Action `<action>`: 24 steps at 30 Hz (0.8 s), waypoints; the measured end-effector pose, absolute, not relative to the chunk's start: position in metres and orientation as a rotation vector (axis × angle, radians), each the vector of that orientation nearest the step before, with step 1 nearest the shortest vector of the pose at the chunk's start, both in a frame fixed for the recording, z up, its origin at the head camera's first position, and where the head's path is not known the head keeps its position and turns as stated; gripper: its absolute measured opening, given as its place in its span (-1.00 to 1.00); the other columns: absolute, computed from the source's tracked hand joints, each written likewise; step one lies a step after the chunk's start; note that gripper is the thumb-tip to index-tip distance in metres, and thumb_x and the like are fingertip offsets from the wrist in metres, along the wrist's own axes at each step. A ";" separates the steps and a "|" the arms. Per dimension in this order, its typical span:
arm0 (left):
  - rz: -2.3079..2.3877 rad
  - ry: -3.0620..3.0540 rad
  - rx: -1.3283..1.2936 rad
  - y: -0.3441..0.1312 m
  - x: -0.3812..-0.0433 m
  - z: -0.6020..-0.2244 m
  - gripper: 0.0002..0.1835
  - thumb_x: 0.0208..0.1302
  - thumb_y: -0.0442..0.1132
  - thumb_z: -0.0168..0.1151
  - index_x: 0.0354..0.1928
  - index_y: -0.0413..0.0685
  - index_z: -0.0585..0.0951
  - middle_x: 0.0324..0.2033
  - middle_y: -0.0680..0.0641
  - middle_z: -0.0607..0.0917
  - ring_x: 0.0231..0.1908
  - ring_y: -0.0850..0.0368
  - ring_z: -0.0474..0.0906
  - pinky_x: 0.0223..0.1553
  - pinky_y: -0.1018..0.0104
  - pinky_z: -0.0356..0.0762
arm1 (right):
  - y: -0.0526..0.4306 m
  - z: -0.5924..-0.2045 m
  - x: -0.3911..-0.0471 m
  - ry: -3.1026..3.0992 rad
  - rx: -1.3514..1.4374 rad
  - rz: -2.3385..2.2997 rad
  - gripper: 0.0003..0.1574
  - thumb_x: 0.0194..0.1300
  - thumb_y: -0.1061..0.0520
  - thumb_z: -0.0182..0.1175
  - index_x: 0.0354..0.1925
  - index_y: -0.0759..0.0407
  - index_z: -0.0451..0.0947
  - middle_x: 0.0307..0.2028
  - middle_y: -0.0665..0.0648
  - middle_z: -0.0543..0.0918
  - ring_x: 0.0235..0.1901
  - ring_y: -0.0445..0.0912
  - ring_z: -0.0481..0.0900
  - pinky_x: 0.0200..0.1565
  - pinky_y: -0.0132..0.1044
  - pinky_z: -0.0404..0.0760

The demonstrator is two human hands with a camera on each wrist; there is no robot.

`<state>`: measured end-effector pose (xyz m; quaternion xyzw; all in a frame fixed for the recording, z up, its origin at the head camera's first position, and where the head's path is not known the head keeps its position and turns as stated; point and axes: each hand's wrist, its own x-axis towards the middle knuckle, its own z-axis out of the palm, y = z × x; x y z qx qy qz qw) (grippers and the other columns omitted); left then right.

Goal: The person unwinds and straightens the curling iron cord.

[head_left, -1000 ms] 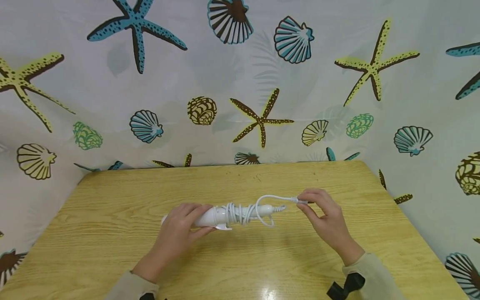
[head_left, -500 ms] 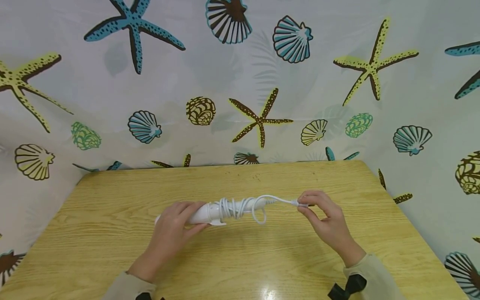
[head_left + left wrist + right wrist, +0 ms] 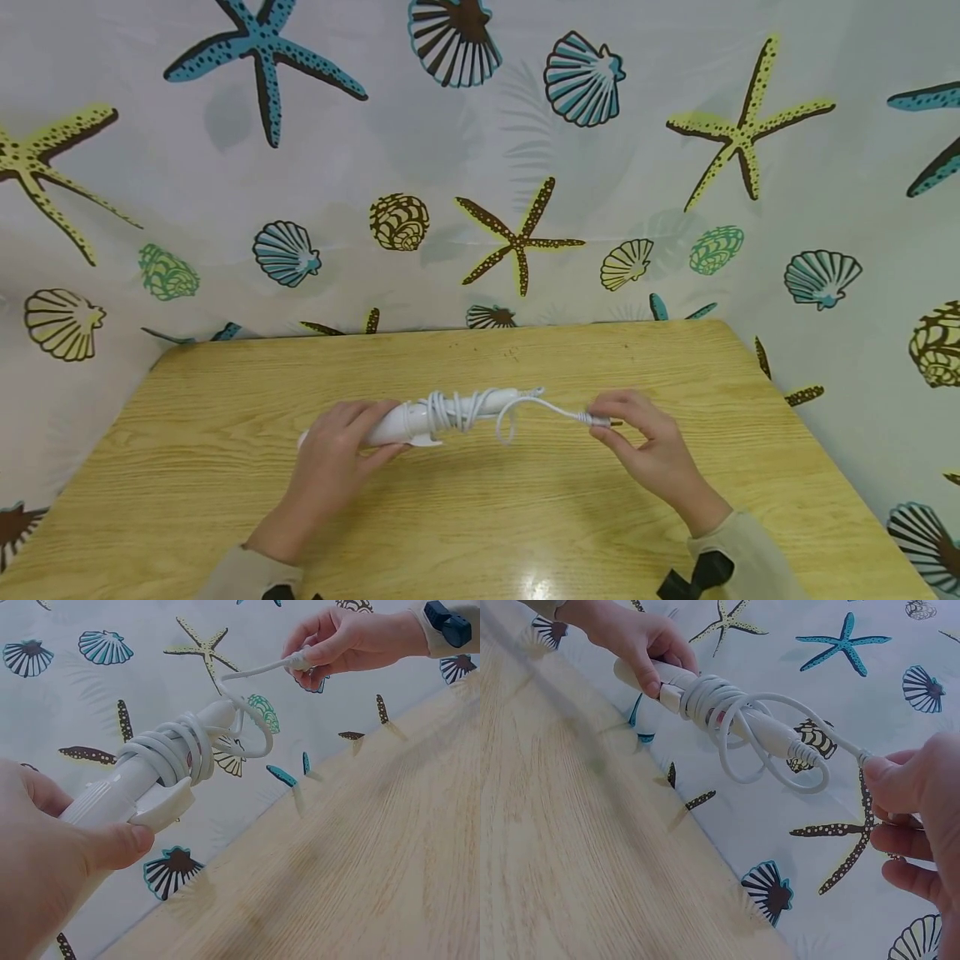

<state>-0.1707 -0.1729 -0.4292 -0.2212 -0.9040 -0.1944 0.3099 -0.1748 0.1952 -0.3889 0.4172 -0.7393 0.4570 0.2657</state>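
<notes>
My left hand (image 3: 337, 446) grips a white curling iron (image 3: 388, 425) around its body, thumb beside the lever (image 3: 163, 806). Its white cord (image 3: 712, 701) is wound in several loops around the handle, and one loose loop hangs at the handle's end. With thumb and fingers my right hand (image 3: 648, 446) pinches the plug (image 3: 597, 420) at the free end of that cord; a metal prong shows past the fingertips. Between the hands the cord runs in a slack curve. The iron is held above the table, and its far left end is mostly hidden by my left hand.
A wooden table (image 3: 480, 517) spreads beneath both hands. Behind it and at the sides hangs a white cloth (image 3: 465, 150) printed with starfish and shells. Dark straps (image 3: 693, 575) sit on the light sleeves at my wrists.
My left hand has moved left and slightly up with the curling iron. The right hand has lowered a little with the plug, and the gap between the handle and the plug has widened.
</notes>
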 end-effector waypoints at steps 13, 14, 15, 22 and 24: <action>-0.524 -2.378 -0.552 -0.179 -0.170 -0.428 -0.41 -0.23 -0.13 0.57 -0.04 -0.01 0.61 -0.21 -0.09 0.64 -0.20 -0.03 0.54 -0.24 0.01 0.49 | 0.199 -0.394 -0.169 -2.238 1.105 1.276 -0.62 -0.06 0.57 0.28 -0.23 0.33 0.56 -0.27 0.23 0.60 -0.29 -0.03 0.56 -0.26 -0.14 0.57; -0.524 -2.377 -0.551 -0.179 -0.169 -0.428 -0.41 -0.24 -0.13 0.57 -0.03 -0.01 0.61 -0.21 -0.09 0.64 -0.19 -0.03 0.54 -0.24 0.01 0.49 | 0.199 -0.394 -0.168 -2.251 1.099 1.270 -0.62 -0.06 0.56 0.29 -0.23 0.33 0.56 -0.27 0.22 0.60 -0.29 -0.02 0.56 -0.25 -0.11 0.56; -0.526 -2.376 -0.552 -0.180 -0.169 -0.428 -0.41 -0.23 -0.13 0.57 -0.03 -0.01 0.61 -0.21 -0.09 0.64 -0.19 -0.04 0.54 -0.24 0.01 0.50 | 0.199 -0.395 -0.168 -2.262 1.094 1.267 -0.63 -0.06 0.56 0.29 -0.23 0.32 0.56 -0.27 0.22 0.60 -0.30 -0.02 0.56 -0.26 -0.08 0.56; -0.533 -2.358 -0.551 -0.182 -0.168 -0.426 -0.40 -0.25 -0.14 0.57 -0.03 -0.02 0.62 -0.21 -0.08 0.65 -0.19 -0.04 0.55 -0.25 0.00 0.50 | 0.202 -0.398 -0.170 -2.381 1.031 1.247 -0.66 -0.01 0.50 0.30 -0.22 0.29 0.56 -0.26 0.20 0.61 -0.31 0.00 0.56 -0.24 -0.18 0.57; -0.531 -2.347 -0.555 -0.183 -0.168 -0.425 -0.40 -0.26 -0.15 0.58 -0.04 -0.03 0.62 -0.21 -0.09 0.66 -0.21 -0.04 0.56 -0.26 0.00 0.50 | 0.205 -0.405 -0.174 -2.411 1.010 1.255 -0.66 0.00 0.48 0.30 -0.21 0.26 0.57 -0.25 0.18 0.62 -0.30 0.00 0.57 -0.23 -0.10 0.57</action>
